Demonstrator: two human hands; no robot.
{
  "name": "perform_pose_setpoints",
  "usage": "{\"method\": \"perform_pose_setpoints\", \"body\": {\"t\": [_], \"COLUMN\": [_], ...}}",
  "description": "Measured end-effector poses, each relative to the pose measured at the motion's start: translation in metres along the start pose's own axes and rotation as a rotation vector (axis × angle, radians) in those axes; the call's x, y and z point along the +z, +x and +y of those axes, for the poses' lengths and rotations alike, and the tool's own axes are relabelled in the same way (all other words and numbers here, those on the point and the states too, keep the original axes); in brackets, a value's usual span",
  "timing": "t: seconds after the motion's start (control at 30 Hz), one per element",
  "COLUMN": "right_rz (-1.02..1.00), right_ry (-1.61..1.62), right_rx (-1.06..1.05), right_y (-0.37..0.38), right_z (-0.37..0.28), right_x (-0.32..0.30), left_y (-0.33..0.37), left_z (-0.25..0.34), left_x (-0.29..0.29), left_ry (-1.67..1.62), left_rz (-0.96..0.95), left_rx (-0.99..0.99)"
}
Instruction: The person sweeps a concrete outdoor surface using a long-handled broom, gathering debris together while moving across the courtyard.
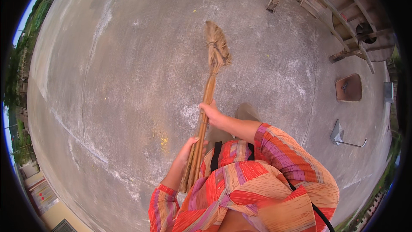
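Your left hand [185,149] and right hand [210,112] are wrapped around the straw broom [209,89], sweeping seems underway, and yellow flecks [164,140], perhaps stains, mark the concrete floor [141,68].

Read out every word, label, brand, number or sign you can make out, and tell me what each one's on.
No readable text anywhere.
Red marks on the building at lower left: too small to tell whether they bear writing.
Broom: no lettering visible.

My broom [209,90] is straw-tan, my shirt [244,182] patterned in streaky red, orange and purple, the floor [128,81] mottled grey.
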State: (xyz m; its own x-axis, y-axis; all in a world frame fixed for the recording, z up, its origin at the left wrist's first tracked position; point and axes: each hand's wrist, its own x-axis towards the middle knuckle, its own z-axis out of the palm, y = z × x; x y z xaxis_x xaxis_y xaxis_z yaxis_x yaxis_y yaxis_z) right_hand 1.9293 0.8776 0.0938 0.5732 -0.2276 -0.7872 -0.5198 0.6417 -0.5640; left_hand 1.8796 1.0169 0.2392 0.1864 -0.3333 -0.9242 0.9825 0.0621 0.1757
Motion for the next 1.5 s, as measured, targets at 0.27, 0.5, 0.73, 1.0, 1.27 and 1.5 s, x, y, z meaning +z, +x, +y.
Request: {"method": "perform_pose_setpoints", "body": {"t": [0.27,0.5,0.73,1.0,1.27,1.5], "right_rz": [0.059,0.318,0.383,0.425,0.187,-0.302], "right_ry": [0.225,0.192,0.210,0.118,-0.448,-0.372], "right_rx": [0.034,0.053,0.207,0.209,0.203,0.523], "right_y": [0.179,0.237,0.354,0.417,0.221,0.076], "right_z": [-0.217,-0.353,-0.425,-0.358,-0.205,-0.098], "right_x": [-0.221,-0.386,-0.523,-0.427,-0.221,-0.131], "left_y": [0.196,0.344,0.422,0.409,0.197,0.053], "left_z": [0.100,0.103,0.169,0.195,0.065,-0.032], "left_x": [0.248,0.444,0.581,0.492,0.308,0.277], "left_ry": [0.189,0.249,0.345,0.128,-0.433,-0.653], "left_rz": [-0.444,-0.585,-0.500,-0.249,-0.065,0.152], "left_rx": [-0.044,-0.264,-0.395,-0.222,-0.179,0.042]}}
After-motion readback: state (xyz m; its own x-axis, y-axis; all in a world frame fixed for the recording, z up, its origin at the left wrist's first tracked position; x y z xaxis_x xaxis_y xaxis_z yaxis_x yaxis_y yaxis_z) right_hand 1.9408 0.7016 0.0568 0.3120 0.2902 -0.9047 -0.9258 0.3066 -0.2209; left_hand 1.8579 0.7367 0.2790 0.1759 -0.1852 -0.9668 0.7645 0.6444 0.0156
